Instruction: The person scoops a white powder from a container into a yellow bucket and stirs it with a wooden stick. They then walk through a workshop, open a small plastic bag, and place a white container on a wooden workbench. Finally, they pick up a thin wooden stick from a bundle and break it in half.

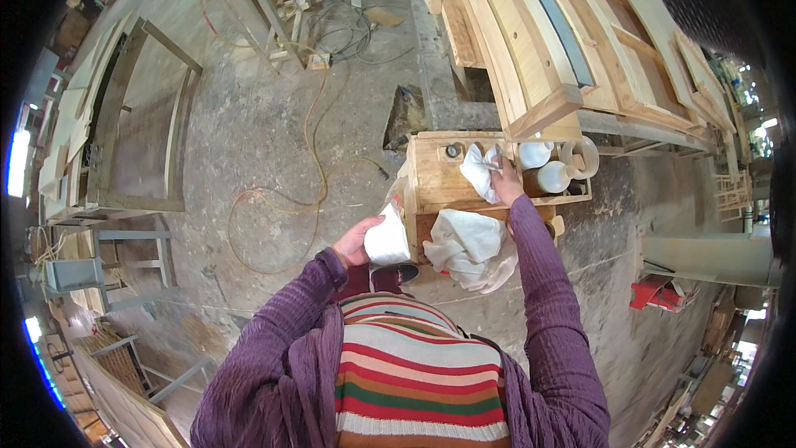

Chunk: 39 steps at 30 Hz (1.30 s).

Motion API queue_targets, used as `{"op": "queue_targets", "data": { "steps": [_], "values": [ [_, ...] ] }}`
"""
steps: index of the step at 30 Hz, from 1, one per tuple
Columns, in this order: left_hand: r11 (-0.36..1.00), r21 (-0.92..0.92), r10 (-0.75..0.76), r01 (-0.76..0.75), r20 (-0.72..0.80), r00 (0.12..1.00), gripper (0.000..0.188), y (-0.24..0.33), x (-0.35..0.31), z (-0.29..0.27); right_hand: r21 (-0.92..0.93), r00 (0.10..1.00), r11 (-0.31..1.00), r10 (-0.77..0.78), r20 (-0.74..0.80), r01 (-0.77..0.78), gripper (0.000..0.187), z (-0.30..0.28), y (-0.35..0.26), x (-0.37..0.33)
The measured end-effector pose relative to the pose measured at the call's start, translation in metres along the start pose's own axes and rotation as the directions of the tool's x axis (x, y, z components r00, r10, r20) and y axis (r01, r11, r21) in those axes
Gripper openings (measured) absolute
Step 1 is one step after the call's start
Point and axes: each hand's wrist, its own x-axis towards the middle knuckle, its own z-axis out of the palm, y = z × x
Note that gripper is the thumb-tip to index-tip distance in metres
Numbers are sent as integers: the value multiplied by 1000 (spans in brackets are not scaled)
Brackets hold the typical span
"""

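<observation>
My left hand [355, 241] is closed on the edge of a flat white folded sheet [388, 237]; whether it is paper or cloth I cannot tell. Over the top of a wooden box [429, 178], my right hand [507, 182] grips a crumpled white rag [479, 172]. Two white bottles [554, 177] stand in the box's right compartment, just right of that hand. A small dark round piece [453, 151] sits on the box top, left of the rag. Nearer to me, a large bundled white cloth [469, 242] hangs at the box's front.
Long wooden frames [547, 50] rise beyond the box at the upper right. A pale tub [584, 156] stands beside the bottles. A yellowish hose [319, 158] loops over the concrete floor to the left. Frames and benches [137, 116] stand far left; a red object [657, 292] lies right.
</observation>
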Motion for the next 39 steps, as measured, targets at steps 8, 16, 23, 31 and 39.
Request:
{"op": "queue_targets", "data": {
  "steps": [8, 16, 23, 31, 39],
  "values": [
    [1000, 18, -18, 17, 45, 999, 48, -6, 7, 1, -367, 967, 925, -178, -180, 102, 23, 3, -8, 2],
    [996, 65, -55, 55, -4, 998, 49, -11, 5, -7, -532, 998, 844, 55, -31, -63, 39, -11, -11, 4],
    [993, 92, -75, 75, -6, 997, 47, -11, 3, -6, -400, 993, 916, -63, -104, 17, 30, -5, -9, 8],
    [992, 77, -99, 98, 5, 995, 47, -7, 0, 3, -414, 980, 910, -106, -166, 28, 24, -3, -6, -5],
    [987, 21, -158, 157, 112, 981, 48, -4, 1, -11, -300, 986, 953, -79, -146, 32, 26, -10, -8, -14]
  ]
}}
